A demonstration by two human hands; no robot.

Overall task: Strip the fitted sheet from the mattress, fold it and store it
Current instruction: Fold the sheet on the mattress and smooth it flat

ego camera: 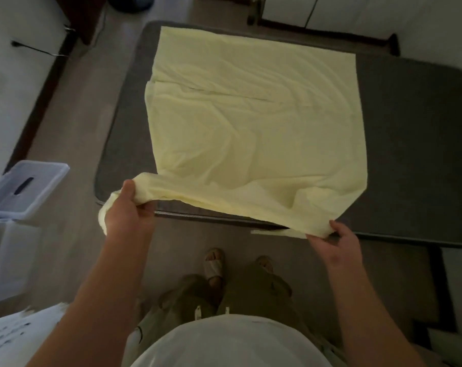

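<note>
A pale yellow fitted sheet [253, 123] lies partly folded and flat on the bare grey mattress [410, 144], covering its left and middle. My left hand [130, 210] grips the sheet's near left corner, bunched and lifted off the mattress edge. My right hand [338, 241] pinches the near right corner just past the mattress's front edge. The near edge of the sheet hangs stretched between the two hands. A fold line crosses the sheet about a third of the way down.
A clear plastic storage box [9, 234] stands on the floor at the left, its lid [28, 189] leaning open. White cupboards [298, 9] line the far wall. A cable [39, 49] runs along the left wall. My feet in sandals [215, 263] stand close to the mattress.
</note>
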